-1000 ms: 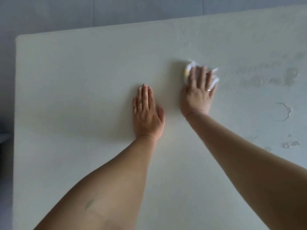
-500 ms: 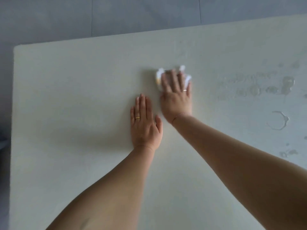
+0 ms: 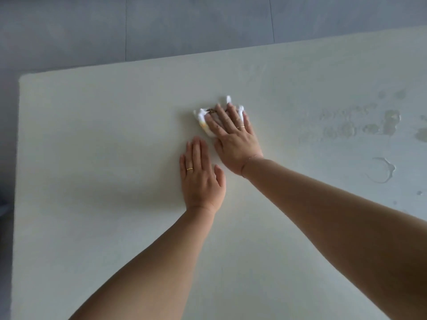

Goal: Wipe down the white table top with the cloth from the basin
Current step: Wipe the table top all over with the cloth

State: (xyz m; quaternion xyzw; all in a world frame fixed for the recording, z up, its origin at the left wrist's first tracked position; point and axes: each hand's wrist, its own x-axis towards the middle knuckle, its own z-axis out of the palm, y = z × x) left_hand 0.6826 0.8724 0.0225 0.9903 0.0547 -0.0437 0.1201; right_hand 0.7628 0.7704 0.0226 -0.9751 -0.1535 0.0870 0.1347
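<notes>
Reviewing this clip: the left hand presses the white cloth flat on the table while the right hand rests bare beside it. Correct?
Not quite: the hands are swapped. In the head view the right hand presses the cloth on the table; the left hand rests bare.

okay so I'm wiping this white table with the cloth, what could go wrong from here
1. The wet patches and the ring-shaped water mark lie to the right of the small crumpled white cloth under the flat right hand; strokes staying near the middle may miss them.
2. The cloth is bunched small, so it may smear water rather than lift it.
3. The left hand braces flat on the white table top; it may leave prints.
</notes>
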